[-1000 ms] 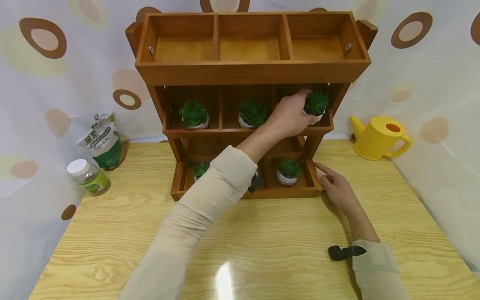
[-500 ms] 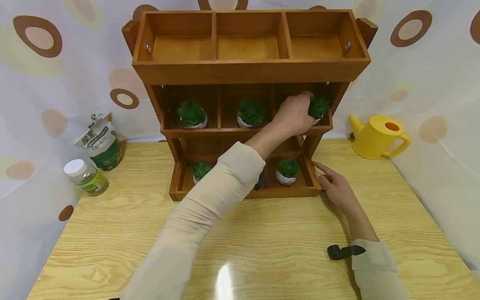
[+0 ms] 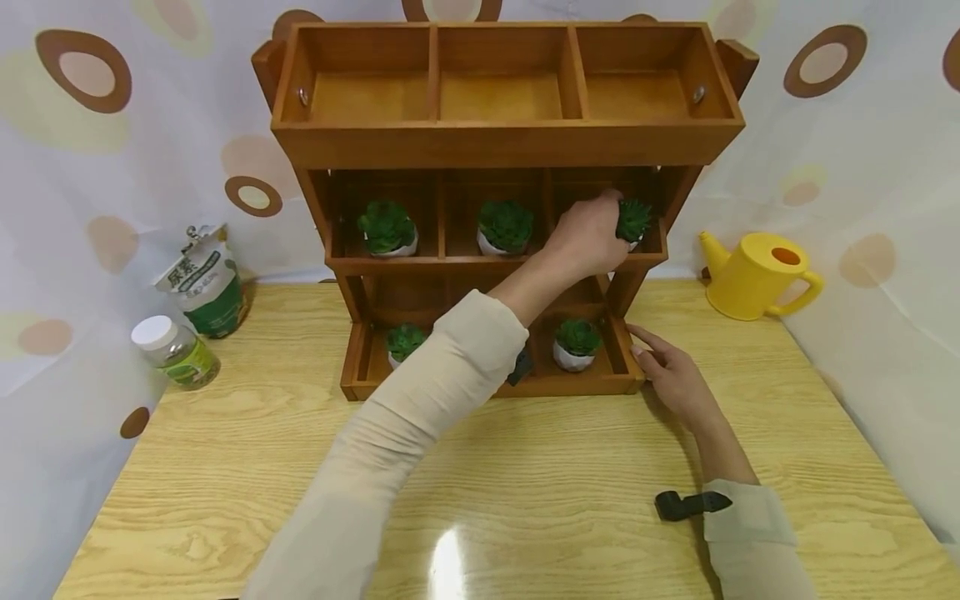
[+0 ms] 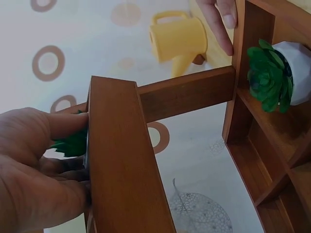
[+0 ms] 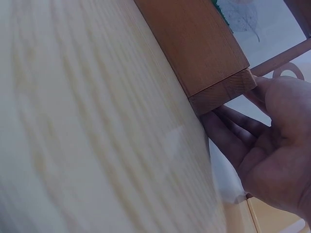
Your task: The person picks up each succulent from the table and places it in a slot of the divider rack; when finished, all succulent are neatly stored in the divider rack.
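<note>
In the head view my left hand (image 3: 588, 235) reaches across to the right compartment of the middle tier of a wooden shelf (image 3: 510, 146). It holds a small potted succulent (image 3: 634, 218) with spiky green leaves. In the left wrist view thumb and fingers lie either side of the green leaves (image 4: 73, 143), while the tier's front board hides most of the pot. My right hand (image 3: 675, 382) rests with extended fingers against the right end of the bottom tier. The right wrist view shows its fingertips (image 5: 216, 128) at the end of the front board (image 5: 214, 53).
Potted succulents stand in the middle tier's left (image 3: 387, 229) and centre (image 3: 505, 227), and in the bottom tier's left (image 3: 406, 340) and right (image 3: 576, 343). A yellow watering can (image 3: 757, 275) stands right; a jar (image 3: 177, 353) and a green-white bag (image 3: 206, 283) stand left.
My left hand has lowered the succulent slightly, so it sits deeper behind the middle tier's front board. My right hand stays against the shelf's end.
</note>
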Motion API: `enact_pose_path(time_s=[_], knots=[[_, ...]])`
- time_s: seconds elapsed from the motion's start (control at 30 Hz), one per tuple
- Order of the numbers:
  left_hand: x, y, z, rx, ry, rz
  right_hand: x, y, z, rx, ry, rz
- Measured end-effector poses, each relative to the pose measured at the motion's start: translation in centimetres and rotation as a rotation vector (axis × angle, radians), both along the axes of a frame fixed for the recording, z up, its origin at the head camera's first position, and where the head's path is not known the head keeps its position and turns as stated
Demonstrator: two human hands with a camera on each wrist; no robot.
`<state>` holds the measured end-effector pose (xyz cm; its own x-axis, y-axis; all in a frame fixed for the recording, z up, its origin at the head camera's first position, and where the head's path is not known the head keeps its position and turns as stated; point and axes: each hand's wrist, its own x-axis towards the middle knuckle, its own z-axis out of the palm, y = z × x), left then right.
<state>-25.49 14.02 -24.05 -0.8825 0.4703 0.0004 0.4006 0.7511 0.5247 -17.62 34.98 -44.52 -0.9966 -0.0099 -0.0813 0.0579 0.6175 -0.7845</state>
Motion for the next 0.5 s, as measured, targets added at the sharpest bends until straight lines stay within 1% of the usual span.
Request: enact_pose_path(time_s=[0.1, 0.17, 0.27, 0.33, 0.4, 0.5], knots=[[0.2, -0.3, 0.1, -0.008, -0.004, -0.014, 0.0, 0.1, -0.1, 0.012, 0.012, 0.014], [0.6, -0.4, 0.3, -0.028, -0.004, -0.025, 0.0, 0.2, -0.2, 0.021, 0.007, 0.017], [1.3, -0.5, 0.7, -0.062, 0.029, -0.043, 0.1, 0.5, -0.1, 0.055, 0.001, 0.013], [2.0, -0.9, 1.1, -0.062, 0.068, -0.062, 0.1, 0.6, -0.1, 0.07, -0.005, 0.009], [2.9, -1.6, 1.4, -0.052, 0.12, -0.097, 0.1, 0.6, 0.0, 0.081, -0.004, 0.012], [4.8, -3.4, 1.6, -0.016, 0.177, -0.167, 0.0, 0.7, 0.3, 0.082, -0.02, 0.03]])
